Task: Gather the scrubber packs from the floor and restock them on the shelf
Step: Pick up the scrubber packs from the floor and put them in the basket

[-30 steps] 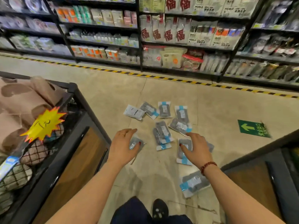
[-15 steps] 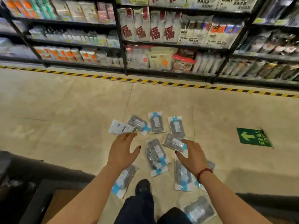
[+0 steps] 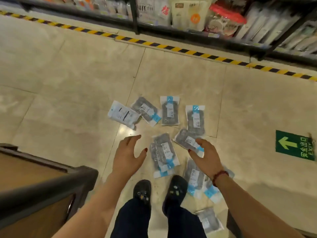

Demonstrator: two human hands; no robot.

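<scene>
Several scrubber packs lie scattered on the beige tiled floor: clear bags of grey scrubbers with blue bands. One pack (image 3: 169, 110) lies at the far middle, two overlapping packs (image 3: 163, 154) lie between my hands, and a white-backed pack (image 3: 123, 115) lies face down at the left. My left hand (image 3: 128, 154) hovers open above bare floor, holding nothing. My right hand (image 3: 206, 155) reaches with spread fingers over a tilted pack (image 3: 186, 140); whether it touches the pack is unclear. More packs (image 3: 194, 177) lie under my right wrist, and another pack (image 3: 209, 220) lies by my right foot.
A stocked shelf (image 3: 188, 18) runs along the far side behind a yellow-black floor stripe (image 3: 171, 47). A dark-framed wooden display stand (image 3: 42, 188) stands at my left. A green arrow sticker (image 3: 294, 146) marks the floor at right. My feet (image 3: 159, 189) stand just behind the packs.
The view has tilted down and moved closer to the packs. Both hands have stayed low over the pile, the right one now over the tilted pack; the left stand has come back into view.
</scene>
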